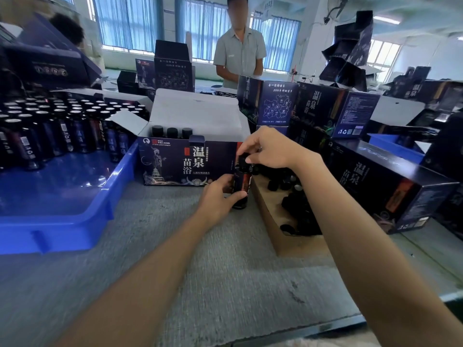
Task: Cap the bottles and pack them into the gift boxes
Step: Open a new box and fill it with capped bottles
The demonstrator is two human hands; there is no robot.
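- My left hand (220, 196) grips the lower body of the bottle (242, 180), fingers and thumb curled round it.
- My right hand (269, 151) comes in from above, and its fingertips pinch the black cap (242, 160) sitting on the bottle's neck.
- The bottle stands upright with its long axis vertical, just beside the front right corner of the open gift box (175, 164). I cannot tell whether its base touches the table (225, 271).
- The box's opening lies up and to the left of the bottle, and my left hand is the nearer one to it.
- Three capped bottles (172, 132) fill the back row. I judge the capping step is in hand, and the bottle must be lifted over the front wall to go in.
- Loose caps sit in the brown carton (269, 214) on my right, and uncapped bottles wait in the blue tray (75, 221) on my left.
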